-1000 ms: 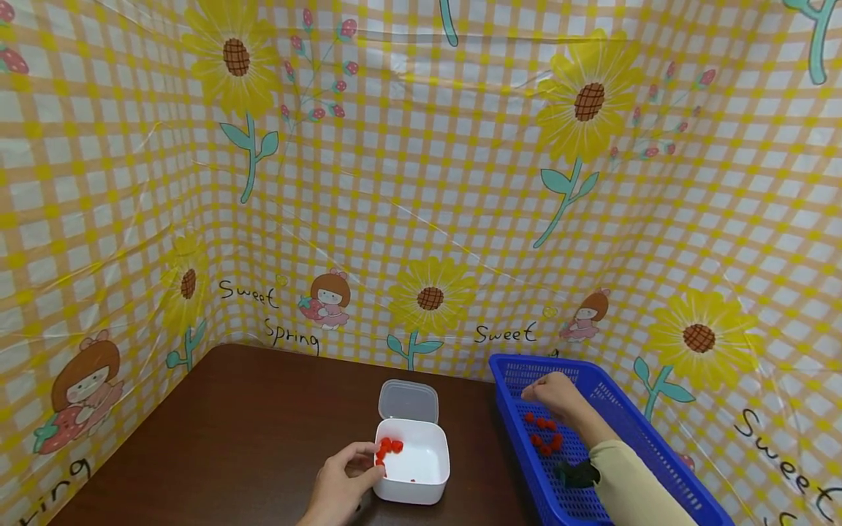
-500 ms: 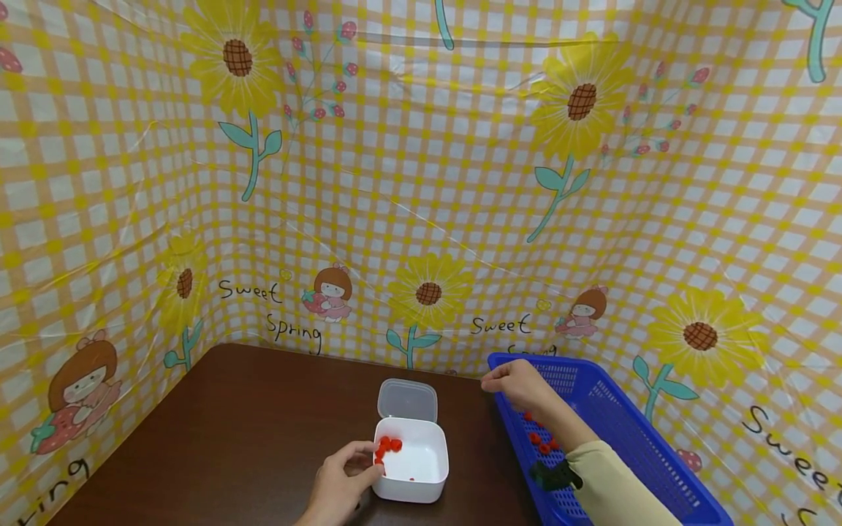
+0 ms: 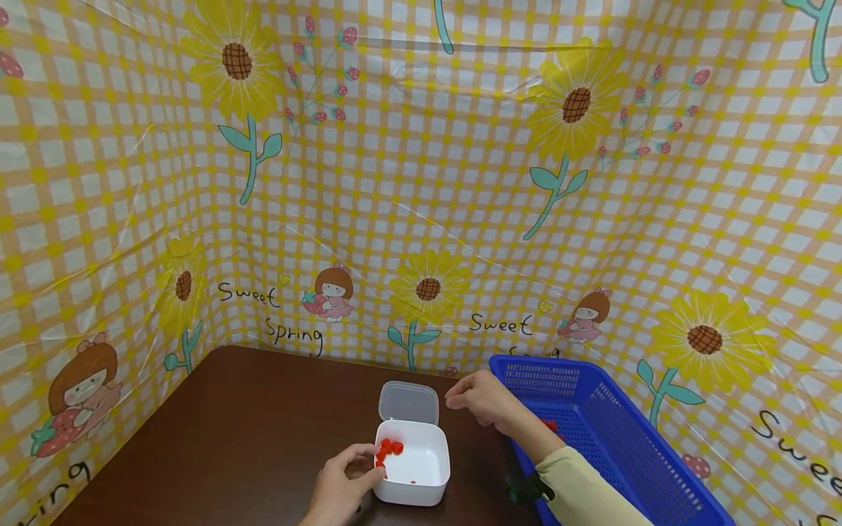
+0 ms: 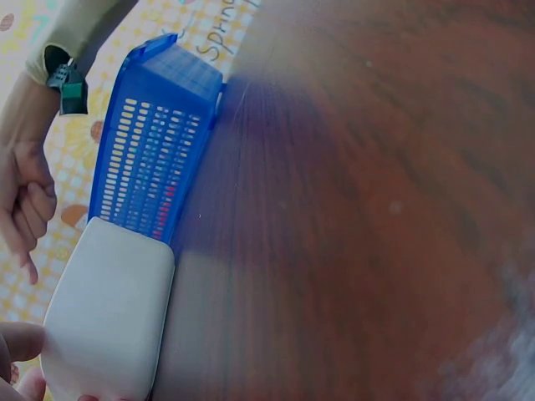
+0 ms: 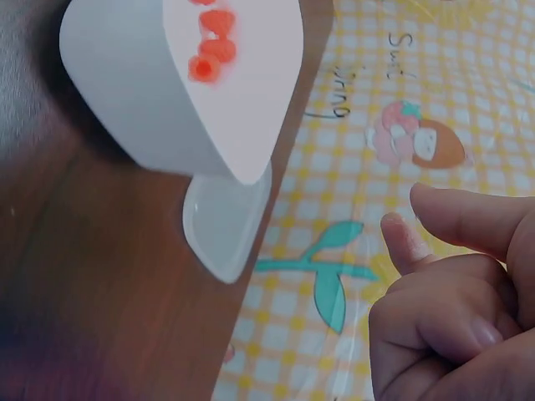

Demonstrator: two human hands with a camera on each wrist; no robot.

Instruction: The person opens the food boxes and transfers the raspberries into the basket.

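Note:
My left hand (image 3: pixel 340 482) grips the left wall of a white plastic box (image 3: pixel 430 491), its thumb at the rim. Inside, along the left side, lie several small red raspberry-like pieces (image 5: pixel 216 22), and a tiny red speck shows near the front wall. Behind the box, its translucent lid (image 3: pixel 408 402) lies folded back. My right hand (image 3: pixel 485 399) hovers between the lid and the blue basket (image 3: pixel 631 387). Its thumb and index finger reach out close together while the other fingers curl in. Nothing shows between the tips, though a small thing could be hidden.
More red pieces (image 3: pixel 550 424) lie in the basket, partly hidden by my right forearm. A dark brown table (image 3: pixel 263 416) carries the box and basket. Checked sheeting with sunflowers (image 3: pixel 421 183) stands upright around the back and sides.
My right hand has moved left, from over the blue basket, past its edge, to just right of the lid. The left hand and the white box have stayed in place.

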